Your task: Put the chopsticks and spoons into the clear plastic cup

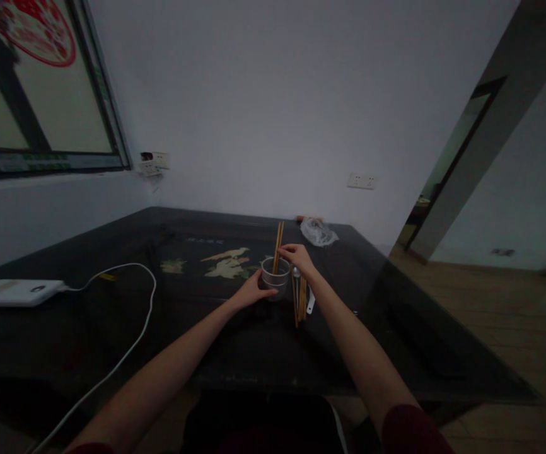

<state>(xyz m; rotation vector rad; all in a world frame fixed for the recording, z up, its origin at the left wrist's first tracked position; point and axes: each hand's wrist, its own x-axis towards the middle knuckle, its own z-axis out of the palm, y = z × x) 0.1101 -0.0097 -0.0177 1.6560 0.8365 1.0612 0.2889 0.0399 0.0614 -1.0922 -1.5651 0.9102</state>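
My left hand (253,291) is wrapped round the near left side of a grey cylindrical cup (275,279) standing on the dark table. A pair of wooden chopsticks (278,243) rises from the cup, lower ends inside it. The fingers of my right hand (296,255) pinch these chopsticks just above the rim. Beneath and beside my right wrist lie several more chopsticks (302,306), a metal spoon (296,272) and a white-handled utensil (311,301), whose upper part is hidden by my right arm.
A crumpled clear plastic bag (318,232) lies by the table's far edge. On the left, a white power bank (17,292) trails a white cable (152,296) over the table (235,353). A flat dark object (424,337) is at the right. Wall sockets (361,181) sit behind.
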